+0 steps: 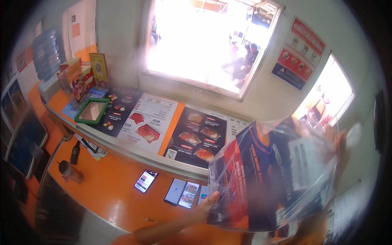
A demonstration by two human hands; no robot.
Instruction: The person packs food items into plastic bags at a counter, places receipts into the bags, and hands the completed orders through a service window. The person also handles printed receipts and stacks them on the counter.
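A clear plastic bag with dark blue and red printed boxes inside is raised in front of me, tilted, at the right. A white paper slip shows through its plastic. My left hand grips the lower left edge of the bag, fingers partly hidden behind it. At the upper right side, my right hand is closed on the bag, blurred and partly covered by plastic. A whitish crumpled end sticks out beside that hand.
An orange counter carries phones, a lidded cup and a dark handheld device. On the raised ledge are menu sheets and a green-framed tray. Beyond are a bright window and a smaller opening with a person.
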